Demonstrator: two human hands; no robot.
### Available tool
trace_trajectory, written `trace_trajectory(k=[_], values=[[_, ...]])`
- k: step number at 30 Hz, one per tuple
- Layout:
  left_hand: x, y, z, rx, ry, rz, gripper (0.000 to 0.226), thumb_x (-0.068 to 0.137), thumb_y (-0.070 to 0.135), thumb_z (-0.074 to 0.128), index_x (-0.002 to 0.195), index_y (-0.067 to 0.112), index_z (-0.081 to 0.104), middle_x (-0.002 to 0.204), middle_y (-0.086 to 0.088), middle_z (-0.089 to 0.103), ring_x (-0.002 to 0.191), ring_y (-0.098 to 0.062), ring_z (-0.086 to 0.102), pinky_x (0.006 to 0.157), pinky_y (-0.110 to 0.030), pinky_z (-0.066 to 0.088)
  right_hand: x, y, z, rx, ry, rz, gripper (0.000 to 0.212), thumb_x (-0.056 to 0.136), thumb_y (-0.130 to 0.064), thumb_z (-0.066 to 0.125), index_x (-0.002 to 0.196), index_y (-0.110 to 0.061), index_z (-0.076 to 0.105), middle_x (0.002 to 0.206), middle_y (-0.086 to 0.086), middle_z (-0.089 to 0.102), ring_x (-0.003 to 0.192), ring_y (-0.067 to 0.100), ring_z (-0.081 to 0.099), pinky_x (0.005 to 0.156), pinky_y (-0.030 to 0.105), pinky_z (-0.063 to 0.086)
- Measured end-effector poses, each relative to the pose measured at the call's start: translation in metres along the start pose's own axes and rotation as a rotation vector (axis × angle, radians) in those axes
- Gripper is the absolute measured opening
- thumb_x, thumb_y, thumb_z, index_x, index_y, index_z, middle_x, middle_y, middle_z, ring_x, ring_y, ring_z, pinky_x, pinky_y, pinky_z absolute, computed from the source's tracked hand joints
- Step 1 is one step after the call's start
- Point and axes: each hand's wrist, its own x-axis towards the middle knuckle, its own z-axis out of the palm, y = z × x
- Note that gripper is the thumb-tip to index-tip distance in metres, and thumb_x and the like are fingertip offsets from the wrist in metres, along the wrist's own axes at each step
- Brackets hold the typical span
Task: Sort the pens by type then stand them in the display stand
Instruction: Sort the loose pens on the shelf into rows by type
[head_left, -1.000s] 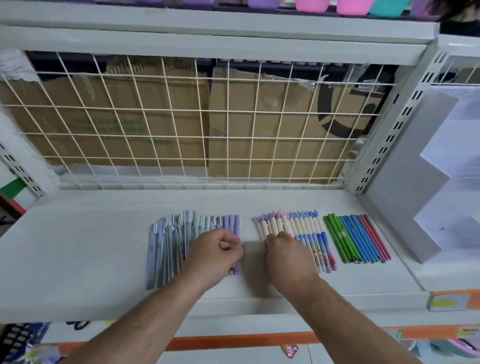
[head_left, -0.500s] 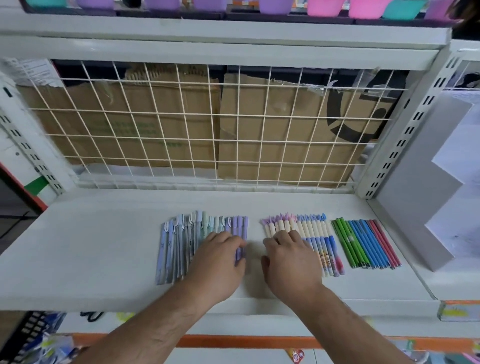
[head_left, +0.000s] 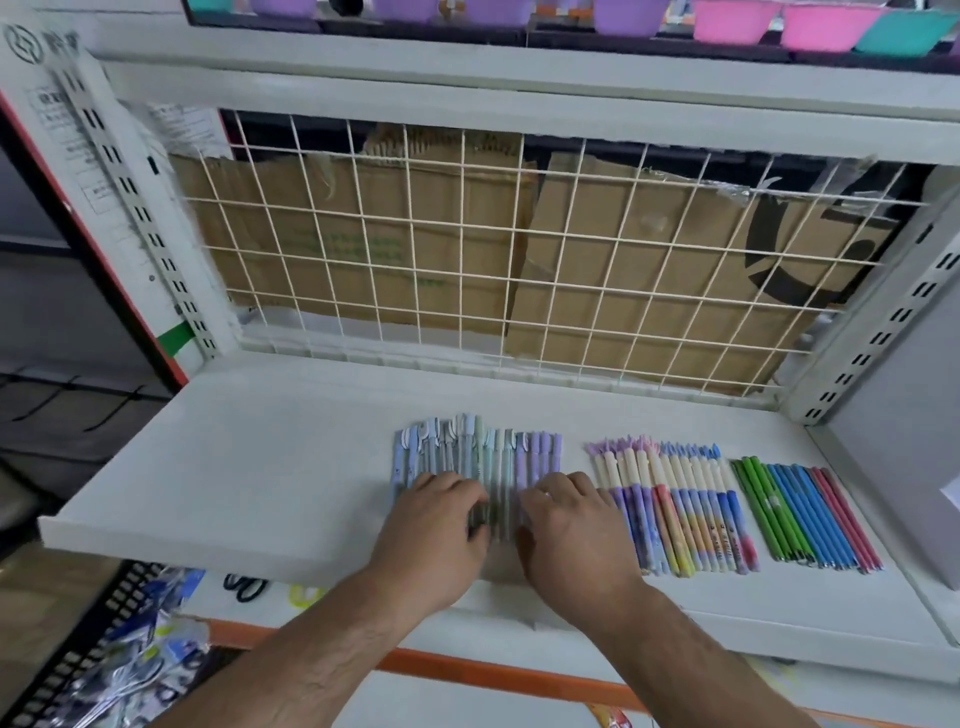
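Note:
Three sorted rows of pens lie flat on the white shelf (head_left: 234, 467). The left row is pastel blue, green and purple capped pens (head_left: 478, 449). In the middle are cream-barrelled pens with purple and blue toppers (head_left: 680, 499). Slim green, blue and red pens (head_left: 805, 514) make up the right row. My left hand (head_left: 436, 530) rests palm down on the left part of the pastel row. My right hand (head_left: 571, 535) lies palm down on that row's right edge, beside the middle row. Both hands cover the lower halves of those pens. No display stand is in view.
A white wire grid (head_left: 467, 260) with brown cardboard behind it closes the back of the shelf. A grey board (head_left: 904, 415) leans at the right. Coloured bowls (head_left: 737, 21) stand on the shelf above. Packaged goods (head_left: 145, 649) hang below left.
My right hand moved left from the middle row onto the pastel row. My left hand uncurled from a fist and now lies flat. The view shifted, with the pens lying further right.

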Motion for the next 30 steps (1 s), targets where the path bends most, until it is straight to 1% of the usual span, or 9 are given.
trace_trajectory(k=[4, 8, 11, 15, 18, 21, 23, 27, 30], values=[[0.000, -0.025, -0.011, -0.029, 0.016, 0.007, 0.027, 0.088, 0.035, 0.061, 0.114, 0.029, 0.065, 0.111, 0.011, 0.062, 0.106, -0.014, 0.051, 0.094, -0.029, 0.044, 0.009, -0.022, 0.007, 0.017, -0.015, -0.006, 0.023, 0.087, -0.029, 0.060, 0.106, -0.022, 0.069, 0.109, -0.001, 0.064, 0.106, 0.025, 0.057, 0.087, 0.036, 0.047], [-0.003, -0.052, -0.022, -0.021, -0.029, 0.006, 0.025, 0.085, 0.035, 0.056, 0.108, 0.031, 0.065, 0.105, 0.009, 0.062, 0.100, -0.017, 0.052, 0.088, -0.033, 0.046, 0.018, -0.053, 0.012, 0.049, -0.026, 0.031, 0.017, 0.079, -0.020, 0.065, 0.096, -0.017, 0.071, 0.099, 0.003, 0.066, 0.095, 0.028, 0.060, 0.079, 0.036, 0.047], [-0.006, -0.078, -0.030, -0.026, -0.049, -0.013, 0.029, 0.086, 0.034, 0.053, 0.112, 0.030, 0.066, 0.106, 0.007, 0.062, 0.102, -0.019, 0.053, 0.088, -0.034, 0.047, 0.027, -0.079, 0.016, 0.108, 0.001, 0.043, 0.012, 0.072, -0.014, 0.068, 0.084, -0.015, 0.071, 0.086, 0.005, 0.066, 0.083, 0.029, 0.062, 0.069, 0.034, 0.048], [-0.006, -0.103, -0.036, -0.041, -0.127, -0.030, 0.041, 0.083, 0.035, 0.045, 0.119, 0.032, 0.064, 0.109, 0.006, 0.061, 0.106, -0.019, 0.052, 0.090, -0.035, 0.047, 0.039, -0.103, 0.024, 0.095, -0.023, 0.069, 0.023, 0.084, -0.018, 0.056, 0.102, -0.015, 0.070, 0.103, 0.004, 0.064, 0.098, 0.026, 0.059, 0.075, 0.030, 0.041], [-0.004, -0.112, -0.035, -0.047, -0.169, -0.016, 0.040, 0.084, 0.033, 0.047, 0.120, 0.035, 0.064, 0.102, 0.004, 0.060, 0.103, -0.019, 0.053, 0.085, -0.033, 0.047, 0.043, -0.114, 0.029, 0.095, -0.041, 0.126, 0.022, 0.087, -0.022, 0.055, 0.104, -0.017, 0.067, 0.105, 0.002, 0.061, 0.096, 0.024, 0.060, 0.069, 0.027, 0.039], [-0.001, -0.115, -0.034, -0.078, -0.210, -0.005, 0.040, 0.084, 0.031, 0.048, 0.122, 0.038, 0.061, 0.095, 0.005, 0.050, 0.099, -0.020, 0.050, 0.081, -0.032, 0.047, 0.048, -0.120, 0.032, 0.056, -0.116, 0.153, 0.023, 0.090, -0.024, 0.051, 0.109, -0.021, 0.062, 0.109, 0.000, 0.057, 0.097, 0.021, 0.059, 0.072, 0.028, 0.043], [0.002, -0.116, -0.032, -0.069, -0.216, -0.002, 0.032, 0.086, 0.032, 0.048, 0.114, 0.036, 0.061, 0.089, 0.005, 0.043, 0.095, -0.022, 0.051, 0.076, -0.031, 0.045, 0.054, -0.123, 0.033, 0.042, -0.147, 0.175, 0.019, 0.092, -0.025, 0.049, 0.106, -0.021, 0.061, 0.107, 0.001, 0.055, 0.092, 0.021, 0.059, 0.068, 0.029, 0.041], [0.009, -0.121, -0.033, -0.110, -0.151, -0.088, 0.013, 0.087, 0.027, 0.052, 0.095, 0.027, 0.062, 0.086, 0.001, 0.049, 0.085, -0.024, 0.057, 0.071, -0.035, 0.048, 0.063, -0.133, 0.035, -0.018, -0.181, 0.182, 0.006, 0.092, -0.022, 0.049, 0.093, -0.023, 0.055, 0.102, 0.000, 0.058, 0.075, 0.019, 0.051, 0.061, 0.029, 0.037], [0.013, -0.125, -0.035, -0.178, -0.114, -0.167, 0.006, 0.086, 0.024, 0.058, 0.088, 0.022, 0.053, 0.083, 0.004, 0.052, 0.079, -0.021, 0.055, 0.068, -0.035, 0.045, 0.068, -0.138, 0.039, -0.029, -0.167, 0.215, 0.004, 0.092, -0.022, 0.050, 0.094, -0.023, 0.053, 0.097, 0.000, 0.064, 0.079, 0.021, 0.064, 0.060, 0.029, 0.038]])
